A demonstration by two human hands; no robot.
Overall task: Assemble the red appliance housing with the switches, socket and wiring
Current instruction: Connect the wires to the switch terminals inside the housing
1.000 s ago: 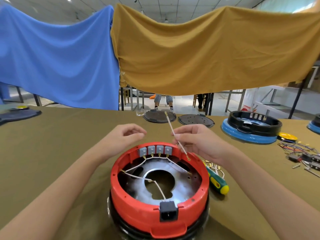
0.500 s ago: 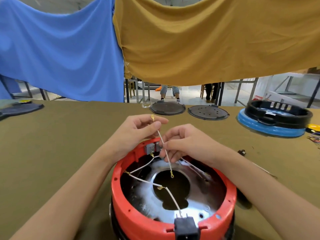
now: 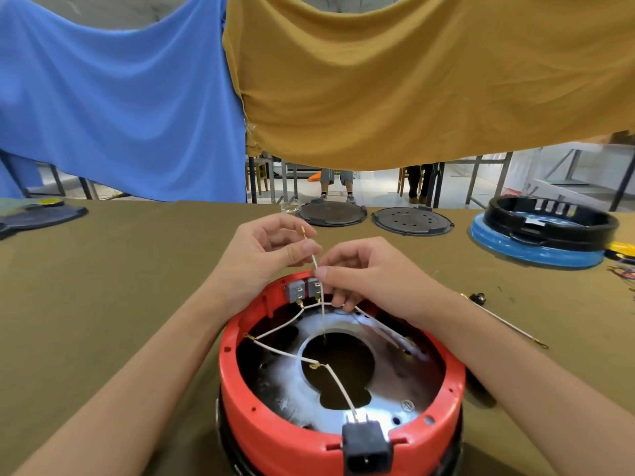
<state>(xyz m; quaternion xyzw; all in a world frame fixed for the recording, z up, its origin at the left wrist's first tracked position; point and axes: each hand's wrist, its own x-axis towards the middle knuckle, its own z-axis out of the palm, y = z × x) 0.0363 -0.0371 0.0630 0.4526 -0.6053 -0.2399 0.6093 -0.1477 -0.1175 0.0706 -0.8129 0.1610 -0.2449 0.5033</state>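
The red housing [image 3: 340, 438] stands on the olive bench [image 3: 103, 286] at the near centre, open side up, with a black socket [image 3: 366, 444] in its near rim and grey switches [image 3: 304, 289] on its far rim. Both hands hover over the far rim. The left hand [image 3: 264, 259] pinches a loose white wire [image 3: 318, 280] near its upper brass terminal; the right hand [image 3: 371, 273], just right of it, pinches the same wire lower down. The wire hangs from the fingers [image 3: 307, 248] into the housing's centre opening. A thin metal rod [image 3: 508, 326] lies on the bench to the right.
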